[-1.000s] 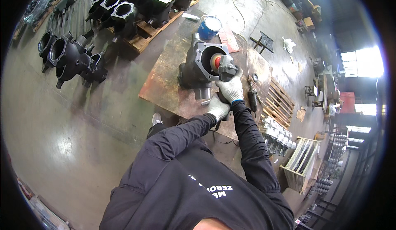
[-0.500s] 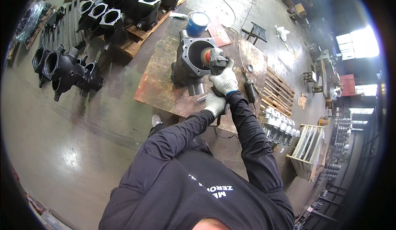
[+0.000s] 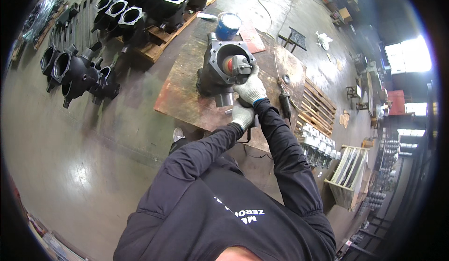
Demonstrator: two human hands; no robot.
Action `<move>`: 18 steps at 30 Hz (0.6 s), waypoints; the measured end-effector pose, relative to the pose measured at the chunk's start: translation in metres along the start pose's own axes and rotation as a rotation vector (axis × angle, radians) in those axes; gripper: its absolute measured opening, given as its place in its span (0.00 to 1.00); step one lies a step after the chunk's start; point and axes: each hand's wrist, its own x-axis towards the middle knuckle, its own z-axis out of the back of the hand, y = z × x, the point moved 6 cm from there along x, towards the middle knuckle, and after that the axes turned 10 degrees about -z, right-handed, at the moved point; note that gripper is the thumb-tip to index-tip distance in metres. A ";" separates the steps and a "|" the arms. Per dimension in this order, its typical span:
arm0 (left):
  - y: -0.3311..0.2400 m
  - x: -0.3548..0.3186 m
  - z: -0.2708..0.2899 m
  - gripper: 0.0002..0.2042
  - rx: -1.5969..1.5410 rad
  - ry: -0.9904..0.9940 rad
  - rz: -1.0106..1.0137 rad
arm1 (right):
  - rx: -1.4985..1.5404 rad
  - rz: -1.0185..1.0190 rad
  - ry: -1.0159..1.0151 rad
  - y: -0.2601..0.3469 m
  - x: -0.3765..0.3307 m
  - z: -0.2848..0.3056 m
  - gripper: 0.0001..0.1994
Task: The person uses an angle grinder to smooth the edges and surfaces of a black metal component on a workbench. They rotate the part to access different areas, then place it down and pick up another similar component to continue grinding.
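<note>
Both my hands, in pale knit gloves, are closed around an angle grinder (image 3: 241,66) with a reddish disc. My right hand (image 3: 251,89) wraps the grinder near its metal head. My left hand (image 3: 242,115) grips the body lower down, closer to me. The disc sits inside the round opening of a black cast metal housing (image 3: 214,76), at the right side of its bore; whether it touches the wall I cannot tell. The housing rests on a worn wooden table (image 3: 182,88), its flange tilted up toward me. Part of the grinder is hidden under my gloves.
A blue can (image 3: 228,25) and a reddish sheet (image 3: 251,37) are behind the housing. A second corded power tool (image 3: 284,101) lies at the table's right. Black castings (image 3: 75,71) stand at left, more on a pallet (image 3: 159,46). A slatted pallet (image 3: 315,104) is at right.
The grinder head has shifted slightly left and down relative to the housing's opening, and both hands have moved with it. The whole view has also shifted a little.
</note>
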 end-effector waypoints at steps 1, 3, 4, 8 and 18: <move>-0.005 0.000 0.003 0.14 0.104 -0.024 -0.057 | 0.007 0.025 0.007 0.000 0.001 -0.003 0.56; -0.007 0.001 0.003 0.15 0.018 -0.021 -0.003 | -0.043 -0.007 0.019 -0.004 0.007 -0.008 0.59; -0.003 0.002 0.001 0.16 -0.107 -0.025 0.113 | -0.070 -0.020 0.007 -0.007 0.011 -0.008 0.60; 0.002 0.012 -0.015 0.14 -0.069 -0.017 0.130 | -0.063 0.050 0.047 -0.013 0.031 -0.005 0.61; 0.048 0.042 -0.049 0.12 -0.256 -0.118 -0.194 | -0.131 0.231 0.198 -0.010 0.045 0.001 0.61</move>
